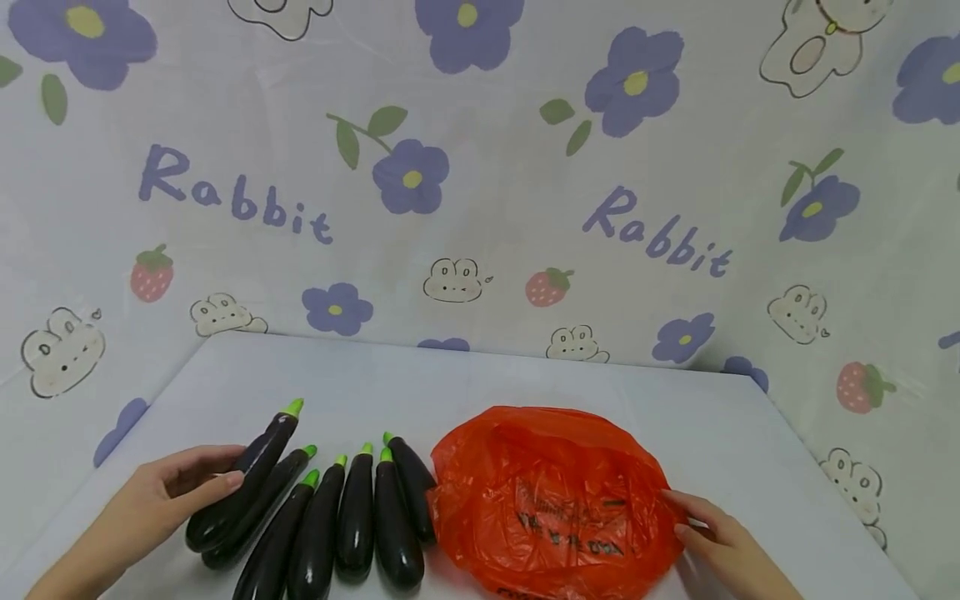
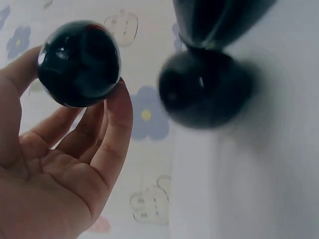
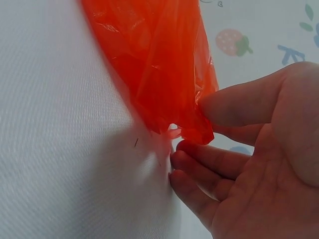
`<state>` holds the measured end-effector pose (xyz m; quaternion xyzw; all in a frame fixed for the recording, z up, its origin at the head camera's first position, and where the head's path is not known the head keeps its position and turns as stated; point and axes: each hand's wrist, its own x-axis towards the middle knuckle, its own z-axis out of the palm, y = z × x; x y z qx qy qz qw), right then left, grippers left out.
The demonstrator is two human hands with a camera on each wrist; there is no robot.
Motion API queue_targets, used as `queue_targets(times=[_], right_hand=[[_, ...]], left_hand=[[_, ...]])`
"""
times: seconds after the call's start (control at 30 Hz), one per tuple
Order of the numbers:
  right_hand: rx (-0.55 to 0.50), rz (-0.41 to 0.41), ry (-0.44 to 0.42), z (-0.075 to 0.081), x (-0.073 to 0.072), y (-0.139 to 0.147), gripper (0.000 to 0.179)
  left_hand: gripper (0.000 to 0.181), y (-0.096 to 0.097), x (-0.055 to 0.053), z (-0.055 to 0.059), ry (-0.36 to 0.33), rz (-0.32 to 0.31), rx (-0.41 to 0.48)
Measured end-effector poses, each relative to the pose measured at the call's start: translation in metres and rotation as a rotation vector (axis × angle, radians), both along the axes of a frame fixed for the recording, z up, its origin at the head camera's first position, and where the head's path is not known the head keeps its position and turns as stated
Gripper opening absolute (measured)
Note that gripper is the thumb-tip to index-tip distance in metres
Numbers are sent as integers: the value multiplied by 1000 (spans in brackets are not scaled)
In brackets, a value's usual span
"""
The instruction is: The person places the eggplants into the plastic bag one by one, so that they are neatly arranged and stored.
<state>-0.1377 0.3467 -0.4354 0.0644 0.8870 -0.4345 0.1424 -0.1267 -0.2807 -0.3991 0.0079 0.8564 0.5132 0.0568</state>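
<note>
My left hand (image 1: 153, 504) grips a dark purple eggplant (image 1: 264, 457) between thumb and fingers. The eggplant slants, its green stem end pointing up and away; in the left wrist view the rounded end of the held eggplant (image 2: 79, 63) faces the camera. Several more eggplants (image 1: 356, 521) lie side by side just right of that hand, green stems toward the back. A red plastic bag (image 1: 562, 475) with dark print spreads beside them. At its right edge my right hand (image 1: 723, 542) pinches the red plastic (image 3: 164, 74) between thumb and index finger, the other fingers loosely bent below.
Everything rests on a white tabletop (image 1: 420, 379). Behind it hangs a pale cloth (image 1: 480, 225) printed with purple flowers, strawberries and rabbits. The leftmost bag edge touches or nearly touches the nearest eggplant (image 1: 414, 483).
</note>
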Motion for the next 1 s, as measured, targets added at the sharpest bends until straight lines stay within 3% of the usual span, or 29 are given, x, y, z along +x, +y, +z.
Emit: queue_targets(times=[0.2, 0.53, 0.77, 1.0], right_hand=[[32, -4, -7, 1, -3, -3, 53], [4, 33, 8, 0, 0, 1, 51], [2, 25, -5, 0, 0, 0, 53], [9, 29, 0, 2, 1, -2, 53]], left_hand=[[51, 23, 0, 13, 52, -54, 34], [49, 76, -5, 36, 32, -157, 94], [48, 110, -12, 38, 18, -212, 173], [49, 135, -14, 36, 3, -206, 192]])
